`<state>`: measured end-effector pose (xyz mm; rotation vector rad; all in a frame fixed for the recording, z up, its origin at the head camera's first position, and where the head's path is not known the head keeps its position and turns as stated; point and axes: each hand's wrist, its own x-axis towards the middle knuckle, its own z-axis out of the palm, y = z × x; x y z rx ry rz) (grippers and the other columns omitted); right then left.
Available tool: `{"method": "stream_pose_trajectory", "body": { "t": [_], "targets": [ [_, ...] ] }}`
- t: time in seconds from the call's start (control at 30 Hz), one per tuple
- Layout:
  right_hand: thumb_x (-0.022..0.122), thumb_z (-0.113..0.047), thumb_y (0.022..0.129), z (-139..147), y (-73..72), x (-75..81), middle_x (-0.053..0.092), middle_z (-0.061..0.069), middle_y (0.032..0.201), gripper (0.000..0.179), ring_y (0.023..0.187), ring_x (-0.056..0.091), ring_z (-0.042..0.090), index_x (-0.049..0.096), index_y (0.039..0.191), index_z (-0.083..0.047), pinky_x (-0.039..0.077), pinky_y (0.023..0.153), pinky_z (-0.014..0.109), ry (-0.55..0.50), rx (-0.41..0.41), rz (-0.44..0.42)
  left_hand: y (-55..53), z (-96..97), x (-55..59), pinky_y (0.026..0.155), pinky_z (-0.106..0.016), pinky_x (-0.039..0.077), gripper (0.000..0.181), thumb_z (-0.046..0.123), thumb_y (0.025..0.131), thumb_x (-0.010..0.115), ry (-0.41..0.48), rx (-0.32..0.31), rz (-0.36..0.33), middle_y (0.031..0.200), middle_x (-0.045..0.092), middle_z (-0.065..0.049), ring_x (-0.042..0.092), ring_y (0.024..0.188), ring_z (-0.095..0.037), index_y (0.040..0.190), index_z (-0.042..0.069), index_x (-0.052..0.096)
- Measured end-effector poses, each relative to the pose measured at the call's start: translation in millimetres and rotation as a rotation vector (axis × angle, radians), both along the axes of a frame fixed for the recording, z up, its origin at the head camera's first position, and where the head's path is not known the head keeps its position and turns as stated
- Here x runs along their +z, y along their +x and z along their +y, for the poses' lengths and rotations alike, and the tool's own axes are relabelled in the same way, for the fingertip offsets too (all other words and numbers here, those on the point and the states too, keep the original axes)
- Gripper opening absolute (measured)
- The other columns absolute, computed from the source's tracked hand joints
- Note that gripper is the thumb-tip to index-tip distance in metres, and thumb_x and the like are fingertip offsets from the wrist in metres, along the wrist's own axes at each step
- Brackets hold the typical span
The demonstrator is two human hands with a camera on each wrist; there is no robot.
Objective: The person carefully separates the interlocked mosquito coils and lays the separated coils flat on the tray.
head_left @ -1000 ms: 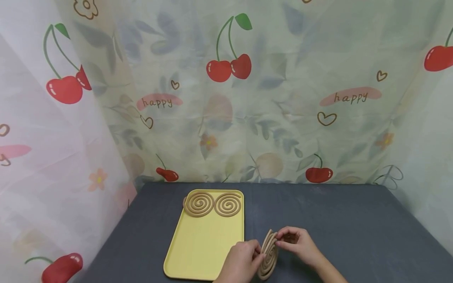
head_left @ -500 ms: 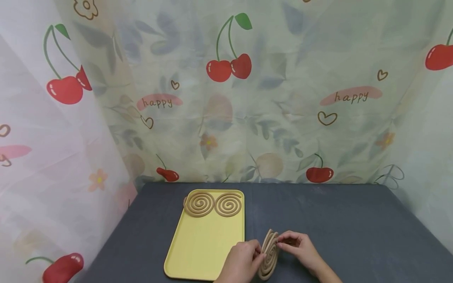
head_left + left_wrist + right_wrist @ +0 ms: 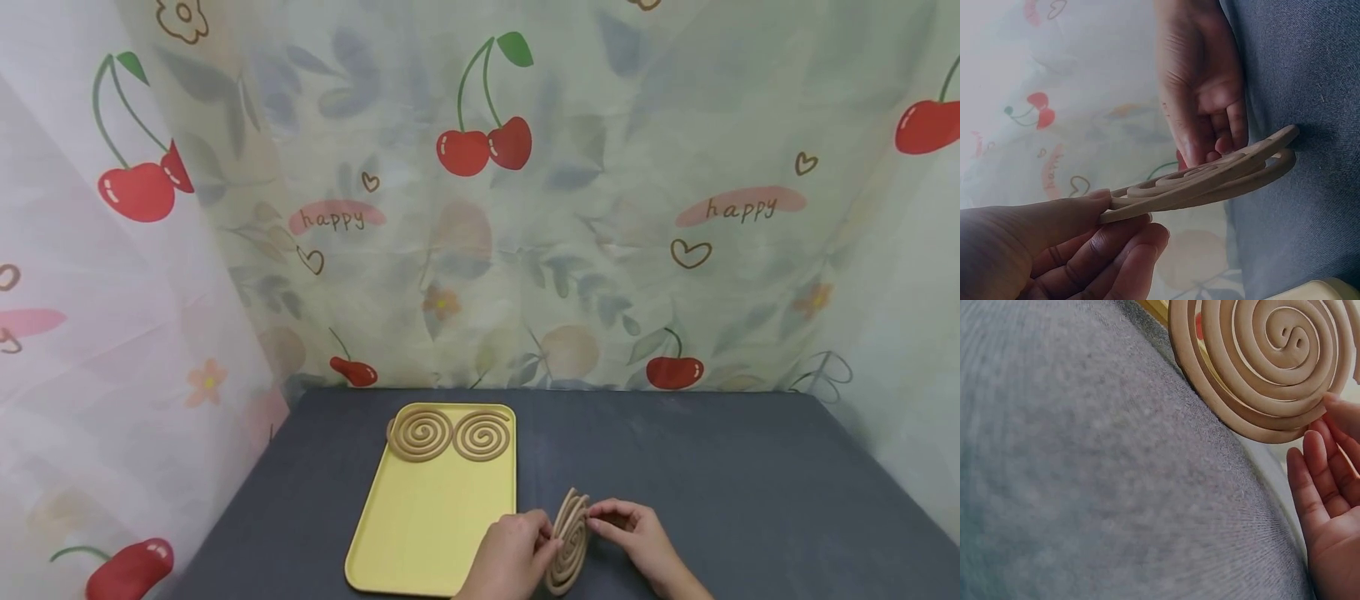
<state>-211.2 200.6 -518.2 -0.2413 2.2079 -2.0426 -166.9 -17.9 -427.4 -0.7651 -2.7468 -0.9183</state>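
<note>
A brown double mosquito coil stands on edge above the dark table, right of the yellow tray. My left hand pinches its near left edge between thumb and fingers, also plain in the left wrist view, where the coil shows layers slightly spread apart. On the other side my right hand pinches the coil's outer strand with thumb and fingertips. The right wrist view shows the coil's spiral face and slotted centre. Two flat coils, the left one and the right one, lie at the tray's far end.
Dark cloth covers the table. A printed curtain with cherries and leaves hangs behind the table and along both sides. The left coil on the tray overlaps its left rim slightly.
My right hand has shifted slightly downward along the coil's edge, its grip kept. The left hand and the coil stay nearly in place.
</note>
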Motion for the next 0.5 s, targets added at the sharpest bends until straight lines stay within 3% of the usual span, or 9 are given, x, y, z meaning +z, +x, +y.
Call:
{"method": "stream_pose_trajectory", "body": {
  "t": [0.17,0.4,0.5],
  "targets": [
    [0.065,-0.017,0.086,1.2,0.7,-0.3,0.068,-0.014,0.09,0.018,0.088,0.063,0.001,0.068,0.101,-0.008,0.051,0.079,0.021,-0.001,0.0,-0.043,-1.2,-0.6,-0.4,0.049,-0.013,0.039,0.012,0.016,0.081,0.07,0.028,-0.013,-0.034,0.062,0.062,0.004,0.052,0.053,0.004,0.073,0.011,0.062],
    [0.06,-0.013,0.09,2.9,1.4,0.1,0.068,-0.015,0.09,0.024,0.087,0.063,0.0,0.064,0.106,0.004,0.052,0.077,0.022,-0.032,0.031,-0.034,-2.9,-0.7,-0.4,0.049,-0.014,0.04,0.012,0.016,0.082,0.069,0.036,-0.024,-0.073,0.062,0.062,0.003,0.053,0.053,0.002,0.074,0.01,0.063],
    [0.061,-0.013,0.089,2.9,0.6,-0.3,0.068,-0.014,0.089,0.022,0.086,0.064,0.0,0.065,0.105,0.002,0.052,0.077,0.022,-0.033,0.03,-0.038,-3.2,-0.7,-0.2,0.049,-0.015,0.04,0.012,0.016,0.082,0.069,0.039,-0.026,-0.078,0.063,0.063,0.003,0.053,0.054,0.002,0.075,0.01,0.063]
  ]
}}
